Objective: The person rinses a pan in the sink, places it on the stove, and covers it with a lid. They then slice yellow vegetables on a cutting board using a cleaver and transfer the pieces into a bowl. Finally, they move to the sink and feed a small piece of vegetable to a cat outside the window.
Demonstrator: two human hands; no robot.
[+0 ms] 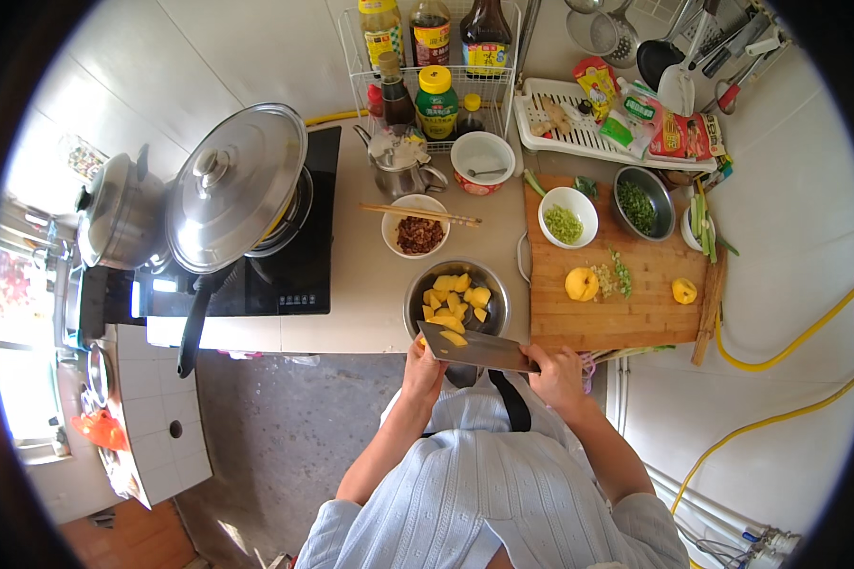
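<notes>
My right hand (559,377) grips the handle end of a cleaver (494,350), its blade reaching left over the near rim of a steel bowl (499,314). Two yellow pieces (455,338) lie against the blade's far edge. At the blade's left end is my left hand (423,373), with a bit of yellow at its fingertips; the blade hides part of what it holds. Inside the bowl are several chunks of a peeled yellow vegetable (452,300). A whole peeled one (581,284) and a smaller yellow piece (684,290) rest on the wooden cutting board (612,328).
On the board stand a white bowl of chopped green stems (561,225) and a steel bowl of chopped greens (636,207). Chopsticks (420,213) lie across a bowl of dark red paste (420,235). Left, a large lidded pan (238,185) covers the cooktop, its handle (193,334) jutting past the counter edge.
</notes>
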